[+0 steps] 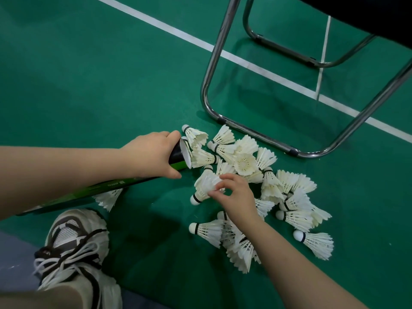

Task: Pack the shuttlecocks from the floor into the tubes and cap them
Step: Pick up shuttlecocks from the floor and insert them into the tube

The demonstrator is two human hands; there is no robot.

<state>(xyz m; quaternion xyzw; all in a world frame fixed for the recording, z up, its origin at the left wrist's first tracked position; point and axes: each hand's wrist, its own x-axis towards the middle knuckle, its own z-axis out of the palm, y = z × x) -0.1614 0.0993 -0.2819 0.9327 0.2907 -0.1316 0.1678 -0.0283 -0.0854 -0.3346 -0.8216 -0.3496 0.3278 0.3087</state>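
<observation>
On the green court floor [89,85], the left hand [151,155] grips the tube [111,186], slanting lower-left to centre with its mouth facing right, while the right hand [236,197], just below-right of the mouth, pinches a shuttlecock [204,186] by its feathers, cork pointing lower left.

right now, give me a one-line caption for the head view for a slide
Left hand holds an open tube while the right hand pinches a shuttlecock from the pile on the green floor.
</observation>
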